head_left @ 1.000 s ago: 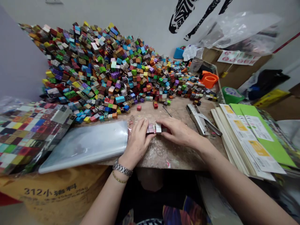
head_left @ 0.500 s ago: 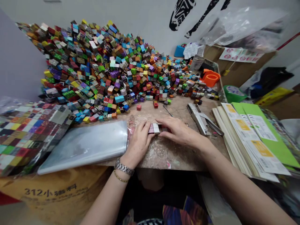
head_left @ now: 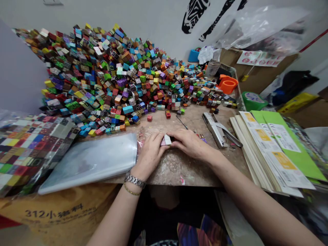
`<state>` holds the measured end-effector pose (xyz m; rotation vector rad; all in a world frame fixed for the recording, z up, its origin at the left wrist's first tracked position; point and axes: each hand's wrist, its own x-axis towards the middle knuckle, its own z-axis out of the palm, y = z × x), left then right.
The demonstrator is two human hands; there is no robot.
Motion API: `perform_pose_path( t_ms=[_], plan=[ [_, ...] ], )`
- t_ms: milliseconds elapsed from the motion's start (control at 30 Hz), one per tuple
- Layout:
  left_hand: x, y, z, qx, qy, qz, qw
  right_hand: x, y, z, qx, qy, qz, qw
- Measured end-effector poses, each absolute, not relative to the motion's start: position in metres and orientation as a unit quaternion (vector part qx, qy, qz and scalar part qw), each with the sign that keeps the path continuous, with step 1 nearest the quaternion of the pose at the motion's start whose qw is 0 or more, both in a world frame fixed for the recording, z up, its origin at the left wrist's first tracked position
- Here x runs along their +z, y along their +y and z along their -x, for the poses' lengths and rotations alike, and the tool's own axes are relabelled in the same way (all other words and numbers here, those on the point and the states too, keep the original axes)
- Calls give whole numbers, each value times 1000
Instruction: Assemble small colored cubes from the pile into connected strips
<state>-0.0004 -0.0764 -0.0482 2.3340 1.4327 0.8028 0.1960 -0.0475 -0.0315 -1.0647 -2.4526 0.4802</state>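
Observation:
Between my hands, low over the worn table [head_left: 174, 171], is a small group of white and pale pink cubes [head_left: 166, 140]. My left hand [head_left: 150, 150] is closed on its left side, thumb in front and fingers behind. The fingertips and thumb of my right hand [head_left: 188, 143] close on its right end, partly hiding it. Just beyond the right hand lie a few small colourful pieces [head_left: 201, 137], mostly covered by it. A red cube [head_left: 149, 118] and a red-brown cube [head_left: 167, 114] lie on the table in front of my hands.
A large heap of colourful cubes [head_left: 110, 78] rises at the back left. At left are clear plastic sleeves [head_left: 97, 160] and a bagged block of cubes [head_left: 28, 150]. On the right are a stapler [head_left: 215, 130], stacked cards [head_left: 271, 150], an orange tape dispenser [head_left: 227, 85] and green tape [head_left: 253, 100].
My right hand has moved in to the left and its fingers have closed on the cubes. The cubes have tilted slightly. Small colourful pieces now show behind the right hand. The view has shifted slightly.

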Motion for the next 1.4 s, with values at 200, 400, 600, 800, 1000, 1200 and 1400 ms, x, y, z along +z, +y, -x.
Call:
perform_pose_path(
  t_ms=[200,400,600,800,1000,1200,1400],
  plan=[
    [-46,-75,-1,281,497,-803,170,-30,-47,-196,178,-879,398,193],
    [-50,-73,1,297,494,-797,180,-21,-51,-197,170,-888,382,191],
    [-51,-77,0,293,506,-794,168,-16,-37,-213,165,-865,432,197],
    [-51,-79,-2,298,511,-786,178,-14,23,-227,129,-787,551,247],
    [-56,-77,-4,315,515,-776,182,-27,75,-222,42,-776,594,207],
    [-59,-77,-4,313,518,-777,175,-22,79,-197,-70,-784,607,108],
    [-60,-78,-4,310,516,-781,167,-17,84,-183,-90,-764,639,31]
  ],
)
